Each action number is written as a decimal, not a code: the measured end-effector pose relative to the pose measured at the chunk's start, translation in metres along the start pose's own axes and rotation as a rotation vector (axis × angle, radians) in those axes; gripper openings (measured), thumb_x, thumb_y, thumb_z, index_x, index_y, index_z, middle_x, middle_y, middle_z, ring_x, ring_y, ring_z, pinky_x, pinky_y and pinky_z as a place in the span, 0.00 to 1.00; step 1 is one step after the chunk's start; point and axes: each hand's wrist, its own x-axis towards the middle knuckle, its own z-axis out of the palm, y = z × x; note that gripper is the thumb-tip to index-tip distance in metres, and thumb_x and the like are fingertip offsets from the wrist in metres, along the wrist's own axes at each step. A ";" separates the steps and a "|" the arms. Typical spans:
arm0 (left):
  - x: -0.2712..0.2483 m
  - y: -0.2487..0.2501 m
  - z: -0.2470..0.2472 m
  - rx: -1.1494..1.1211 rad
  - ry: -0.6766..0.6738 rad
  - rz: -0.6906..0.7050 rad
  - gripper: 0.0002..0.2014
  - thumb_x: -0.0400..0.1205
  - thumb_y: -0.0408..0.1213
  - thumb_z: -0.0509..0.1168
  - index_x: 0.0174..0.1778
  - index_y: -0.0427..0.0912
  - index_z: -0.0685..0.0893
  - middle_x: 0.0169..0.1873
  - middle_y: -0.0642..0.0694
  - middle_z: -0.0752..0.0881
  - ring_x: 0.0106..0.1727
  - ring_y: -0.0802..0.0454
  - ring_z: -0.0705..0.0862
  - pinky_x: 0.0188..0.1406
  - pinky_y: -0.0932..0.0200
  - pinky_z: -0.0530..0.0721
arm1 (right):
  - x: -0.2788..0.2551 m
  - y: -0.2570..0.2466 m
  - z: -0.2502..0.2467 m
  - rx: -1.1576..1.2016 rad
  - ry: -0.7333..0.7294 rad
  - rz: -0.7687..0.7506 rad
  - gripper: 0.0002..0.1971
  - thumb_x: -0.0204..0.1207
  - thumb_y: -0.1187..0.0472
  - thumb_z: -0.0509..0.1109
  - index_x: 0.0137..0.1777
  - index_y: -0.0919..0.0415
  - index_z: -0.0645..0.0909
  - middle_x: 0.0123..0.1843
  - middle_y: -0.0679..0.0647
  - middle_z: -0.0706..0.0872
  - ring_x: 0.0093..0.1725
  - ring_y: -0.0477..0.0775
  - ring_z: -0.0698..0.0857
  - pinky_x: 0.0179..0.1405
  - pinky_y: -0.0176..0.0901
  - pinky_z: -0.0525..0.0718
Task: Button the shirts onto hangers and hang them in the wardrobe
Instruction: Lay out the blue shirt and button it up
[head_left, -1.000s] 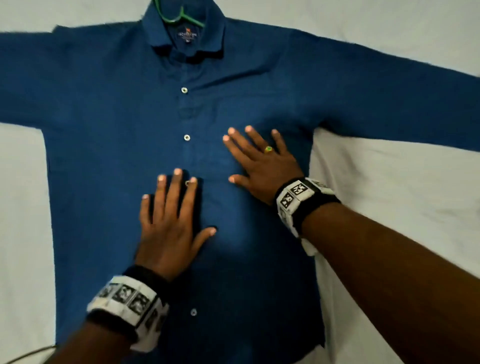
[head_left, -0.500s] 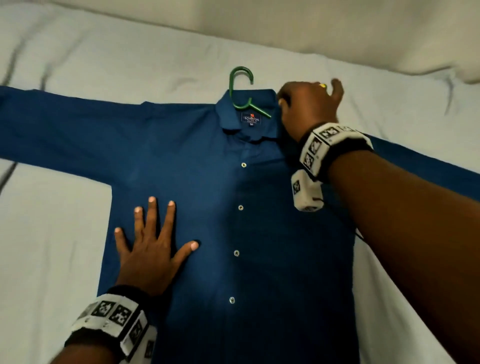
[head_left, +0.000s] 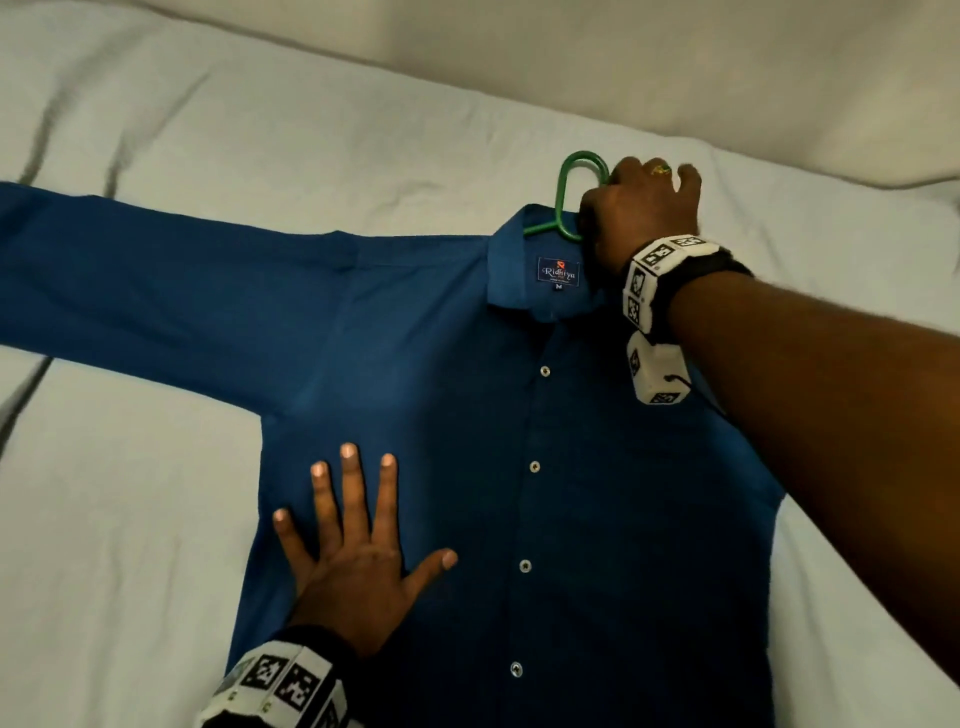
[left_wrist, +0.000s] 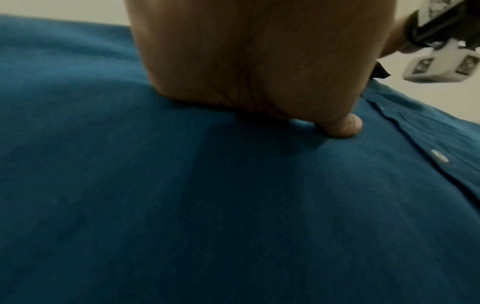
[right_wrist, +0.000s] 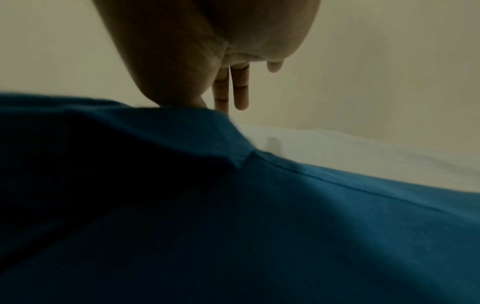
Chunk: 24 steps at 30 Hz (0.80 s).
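A dark blue shirt (head_left: 571, 519) lies buttoned and face up on the white bed, sleeves spread. A green hanger's hook (head_left: 567, 179) sticks out of the collar (head_left: 519, 270). My right hand (head_left: 644, 208) sits on the collar's right side against the hook, and the hook's tip is hidden behind it. In the right wrist view its fingers (right_wrist: 240, 90) point down behind the collar (right_wrist: 182, 131) with nothing in them. My left hand (head_left: 358, 540) lies flat with spread fingers on the shirt's left chest. The left wrist view shows the palm (left_wrist: 259, 61) pressing the cloth (left_wrist: 207, 205).
White bedsheet (head_left: 130, 519) surrounds the shirt, with a pale wall (head_left: 675, 62) beyond the bed's far edge. The shirt's left sleeve (head_left: 156, 291) stretches toward the left edge of the view. The button row (head_left: 532, 466) runs down the shirt's middle.
My right hand left the shirt's chest and went up to the collar beside the hanger hook. My left hand slid left from the button row and stays flat.
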 end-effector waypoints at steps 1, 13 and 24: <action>0.000 0.001 0.001 -0.003 -0.002 -0.001 0.53 0.76 0.82 0.40 0.90 0.47 0.53 0.89 0.37 0.49 0.87 0.29 0.51 0.73 0.16 0.50 | 0.002 0.003 -0.001 0.014 -0.031 -0.017 0.15 0.74 0.53 0.76 0.60 0.53 0.87 0.65 0.63 0.79 0.68 0.71 0.76 0.73 0.70 0.66; 0.004 -0.003 -0.020 -0.045 -0.304 0.040 0.58 0.70 0.85 0.44 0.90 0.48 0.55 0.89 0.37 0.52 0.87 0.33 0.52 0.76 0.28 0.40 | 0.002 -0.013 -0.010 0.385 -0.008 0.052 0.11 0.80 0.50 0.73 0.51 0.58 0.83 0.54 0.63 0.82 0.54 0.71 0.84 0.52 0.61 0.85; 0.006 0.001 -0.309 -0.240 0.579 0.436 0.24 0.84 0.59 0.56 0.69 0.51 0.82 0.64 0.48 0.85 0.65 0.49 0.81 0.58 0.47 0.85 | -0.204 0.012 -0.176 0.727 0.611 0.056 0.10 0.82 0.46 0.64 0.51 0.50 0.81 0.53 0.51 0.84 0.49 0.60 0.84 0.49 0.56 0.80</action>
